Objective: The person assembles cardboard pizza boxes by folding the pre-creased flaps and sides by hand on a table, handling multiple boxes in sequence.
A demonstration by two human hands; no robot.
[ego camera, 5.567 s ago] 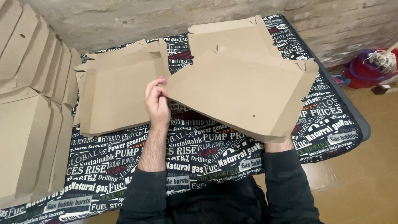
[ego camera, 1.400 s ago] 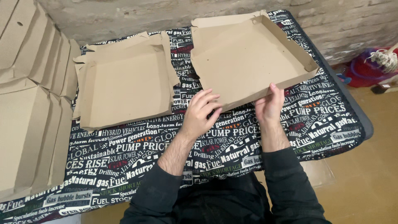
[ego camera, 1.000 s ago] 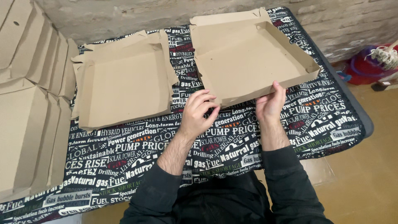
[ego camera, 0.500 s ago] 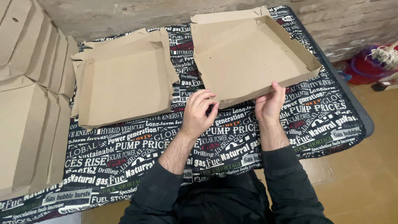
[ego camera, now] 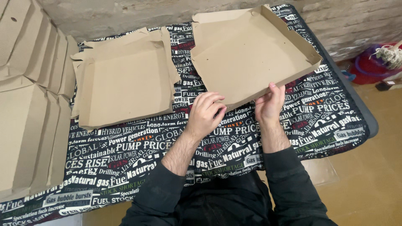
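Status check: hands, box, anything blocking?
Both hands, left hand and right hand, on near edge of open cardboard box. Flat box stack alongside, apart. Nothing blocking.

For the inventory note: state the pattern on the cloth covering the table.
Black tablecloth covered in white newspaper-style lettering with some red and green words; head view.

Even, soft light from above; faint shadows, no glare; sharp focus, slight wide-angle bending at edges.

Box (ego camera: 251,54): matt brown cardboard; tablecloth (ego camera: 326,121): printed cloth; wall (ego camera: 125,12): rough.
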